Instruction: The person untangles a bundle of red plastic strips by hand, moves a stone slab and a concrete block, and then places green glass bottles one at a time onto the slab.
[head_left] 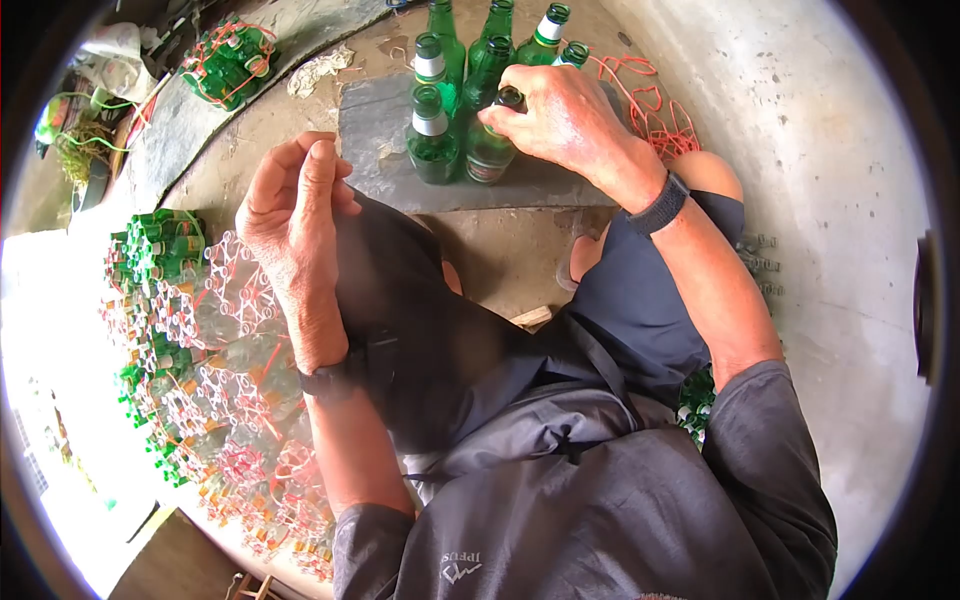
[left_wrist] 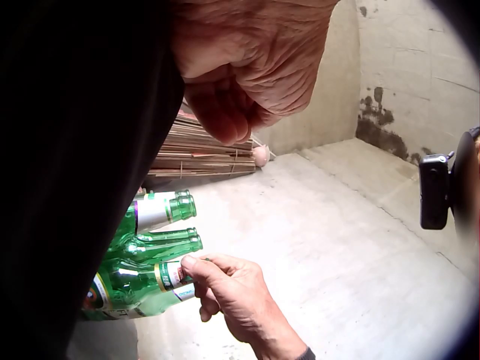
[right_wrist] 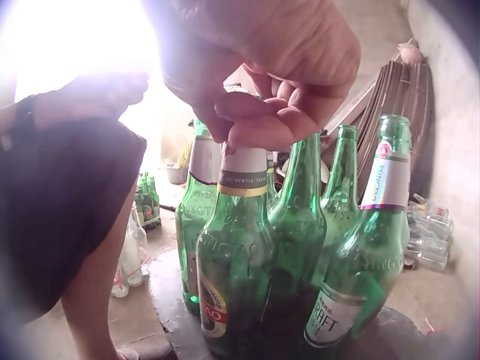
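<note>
Concrete floor point(head_left: 860, 200) is spreading pale around me as I am sitting with my knees up. Nearest, my left hand point(head_left: 290, 215) is hovering over my lap, fingers loosely curled and holding nothing. Further out, my right hand point(head_left: 560, 120) is pinching the neck of an upright green bottle point(head_left: 488, 150), straight below my fingers. It is standing among other green bottles point(head_left: 440, 60) on a dark slab point(head_left: 375, 150); red string loops point(head_left: 650, 110) are lying beyond

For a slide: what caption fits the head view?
Right hand grips a green bottle; left hand waits.
</note>
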